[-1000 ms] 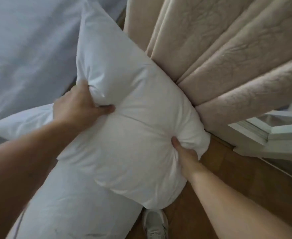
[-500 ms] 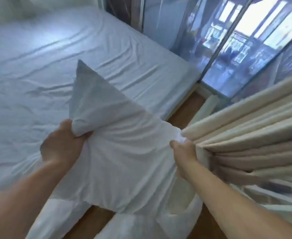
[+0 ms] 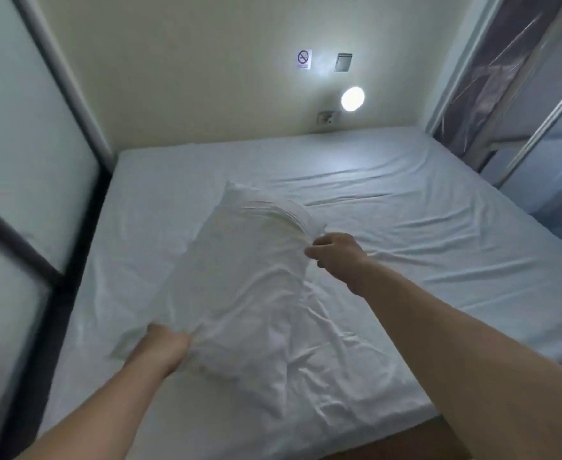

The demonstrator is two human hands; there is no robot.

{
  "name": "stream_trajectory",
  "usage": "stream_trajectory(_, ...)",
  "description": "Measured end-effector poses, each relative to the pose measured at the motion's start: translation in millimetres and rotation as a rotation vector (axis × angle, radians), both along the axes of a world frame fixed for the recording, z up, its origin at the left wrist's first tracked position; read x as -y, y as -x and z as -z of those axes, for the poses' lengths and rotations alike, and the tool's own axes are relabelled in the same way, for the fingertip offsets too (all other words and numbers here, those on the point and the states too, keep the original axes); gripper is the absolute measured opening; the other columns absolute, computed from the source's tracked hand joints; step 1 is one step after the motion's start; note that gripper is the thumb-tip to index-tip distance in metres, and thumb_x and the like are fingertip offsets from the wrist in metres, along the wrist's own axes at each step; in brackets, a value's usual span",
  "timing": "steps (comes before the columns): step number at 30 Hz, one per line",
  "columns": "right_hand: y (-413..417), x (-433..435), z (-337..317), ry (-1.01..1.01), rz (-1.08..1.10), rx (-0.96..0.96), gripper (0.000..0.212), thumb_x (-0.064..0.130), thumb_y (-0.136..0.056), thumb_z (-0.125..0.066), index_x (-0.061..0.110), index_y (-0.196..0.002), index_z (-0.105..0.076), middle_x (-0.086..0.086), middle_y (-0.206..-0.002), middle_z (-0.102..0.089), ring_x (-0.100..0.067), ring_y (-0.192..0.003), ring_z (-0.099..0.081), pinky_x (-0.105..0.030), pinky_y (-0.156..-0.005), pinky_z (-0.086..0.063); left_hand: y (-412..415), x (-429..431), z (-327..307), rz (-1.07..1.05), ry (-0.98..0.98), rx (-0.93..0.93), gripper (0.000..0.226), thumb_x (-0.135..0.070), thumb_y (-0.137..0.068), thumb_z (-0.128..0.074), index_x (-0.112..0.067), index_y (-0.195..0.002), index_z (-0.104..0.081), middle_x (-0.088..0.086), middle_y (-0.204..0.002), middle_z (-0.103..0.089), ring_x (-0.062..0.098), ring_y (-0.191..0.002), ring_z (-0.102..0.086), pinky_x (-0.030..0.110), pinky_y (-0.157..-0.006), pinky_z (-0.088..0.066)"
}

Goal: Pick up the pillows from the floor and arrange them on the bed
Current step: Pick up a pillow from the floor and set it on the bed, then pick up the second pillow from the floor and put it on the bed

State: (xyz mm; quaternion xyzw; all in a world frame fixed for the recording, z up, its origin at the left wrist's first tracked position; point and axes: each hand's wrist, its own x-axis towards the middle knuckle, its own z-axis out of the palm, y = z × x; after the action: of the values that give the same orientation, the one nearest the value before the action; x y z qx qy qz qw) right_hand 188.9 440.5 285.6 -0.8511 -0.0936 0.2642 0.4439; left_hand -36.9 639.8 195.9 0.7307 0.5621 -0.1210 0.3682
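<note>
Left grip (image 3: 165, 343) is pinching the near-left corner of the white pillow (image 3: 239, 293), fingers bunching the cover into folds. Pillow is hanging or dragging low over the middle of the bed (image 3: 439, 260), long axis running away toward the wall; can't tell if its underside is touching the sheet. It is sagging and creasing between the two holds, so likely light, soft, floppy, no stiffness, not fragile. Cover is looking smooth, so a bit slippery in a shallow pinch. Right grip (image 3: 331, 249) is closing on the far-right edge, fabric gathered in the fist. Best holds probably opposite corners or edges with a full fistful of cover plus filling, not cloth alone. Wall lamp (image 3: 352, 98) is glowing beyond the bed.
</note>
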Motion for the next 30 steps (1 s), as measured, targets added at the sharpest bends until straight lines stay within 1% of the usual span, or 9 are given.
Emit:
stream_trajectory(2, 17, 5, 39, 0.096, -0.062, -0.049, 0.013, 0.021, -0.078, -0.074, 0.009, -0.081, -0.069, -0.008, -0.079, -0.063, -0.024, -0.075, -0.059, -0.037, -0.076, -0.050, 5, -2, 19, 0.065, -0.009, -0.047, 0.059, -0.036, -0.085, -0.057, 0.004, -0.128, -0.048, 0.027, -0.129, -0.056, 0.040, -0.117, -0.055, 0.041, -0.098, -0.046)
stream_trajectory(8, 64, 81, 165, 0.259, -0.025, -0.259, 0.025, 0.024, -0.082, -0.070, -0.001, -0.085, -0.067, -0.007, -0.077, -0.059, -0.024, -0.074, -0.055, -0.031, -0.066, -0.040, 6, 43, 70, 0.191, -0.020, -0.005, 0.047, -0.035, -0.084, -0.056, -0.003, -0.118, -0.051, 0.023, -0.120, -0.062, 0.037, -0.109, -0.059, 0.042, -0.090, -0.046)
stream_trajectory(11, 101, 151, 218, 0.338, 0.058, -0.373, 0.026, 0.025, -0.082, -0.069, 0.002, -0.091, -0.069, -0.008, -0.084, -0.065, -0.024, -0.080, -0.062, -0.031, -0.070, -0.045, 4, 93, 102, 0.339, 0.014, -0.013, 0.046, -0.038, -0.086, -0.057, -0.013, -0.124, -0.050, 0.013, -0.123, -0.061, 0.034, -0.111, -0.057, 0.039, -0.093, -0.046)
stream_trajectory(15, 169, 272, 278, 0.417, 0.321, -0.633, 0.030, 0.024, -0.083, -0.067, 0.004, -0.106, -0.065, -0.014, -0.088, -0.063, -0.026, -0.078, -0.059, -0.031, -0.059, -0.042, -2, 186, 148, 0.612, 0.106, -0.036, 0.042, -0.036, -0.088, -0.057, -0.017, -0.125, -0.051, 0.006, -0.112, -0.065, 0.028, -0.101, -0.060, 0.036, -0.085, -0.048)
stream_trajectory(18, 210, 355, 325, 0.444, 0.570, -0.863, 0.062, 0.032, -0.086, -0.066, 0.009, -0.138, -0.041, -0.016, -0.129, -0.054, -0.033, -0.111, -0.056, -0.044, -0.083, -0.048, -12, 267, 194, 0.826, 0.182, -0.071, 0.043, -0.037, -0.089, -0.057, -0.022, -0.129, -0.051, 0.005, -0.118, -0.064, 0.024, -0.105, -0.061, 0.036, -0.089, -0.049)
stream_trajectory(21, 231, 425, 387, 0.377, 0.864, -0.988, 0.096, 0.044, -0.076, -0.076, 0.014, -0.149, -0.021, -0.013, -0.150, -0.034, -0.040, -0.128, -0.043, -0.056, -0.087, -0.044, -23, 352, 266, 1.049, 0.213, -0.116, 0.052, -0.044, -0.086, -0.057, -0.029, -0.134, -0.045, 0.001, -0.129, -0.058, 0.021, -0.112, -0.058, 0.040, -0.092, -0.051)
stream_trajectory(24, 243, 473, 461, 0.269, 1.080, -1.022, 0.129, 0.057, -0.057, -0.084, 0.014, -0.152, -0.008, -0.010, -0.158, -0.022, -0.042, -0.139, -0.029, -0.067, -0.100, -0.031, -29, 427, 351, 1.234, 0.215, -0.180, 0.083, -0.065, -0.073, -0.059, -0.042, -0.145, -0.024, 0.004, -0.143, -0.044, 0.028, -0.123, -0.050, 0.047, -0.097, -0.047)
stream_trajectory(27, 252, 501, 537, 0.142, 1.256, -0.930, 0.152, 0.068, -0.030, -0.086, 0.015, -0.151, -0.012, -0.010, -0.153, -0.032, -0.035, -0.136, -0.036, -0.057, -0.111, -0.029, -29, 486, 428, 1.302, 0.222, -0.240, 0.121, -0.080, -0.053, -0.063, -0.051, -0.145, 0.010, 0.011, -0.153, -0.026, 0.037, -0.133, -0.038, 0.053, -0.104, -0.040)
stream_trajectory(30, 257, 504, 598, 0.091, 1.359, -0.838, 0.165, 0.079, -0.012, -0.078, 0.020, -0.150, -0.011, -0.011, -0.146, -0.041, -0.034, -0.128, -0.046, -0.050, -0.109, -0.038, -16, 517, 488, 1.299, 0.129, -0.187, 0.119, -0.075, -0.060, -0.064, -0.051, -0.141, 0.019, 0.015, -0.152, -0.024, 0.040, -0.131, -0.037, 0.052, -0.103, -0.038)
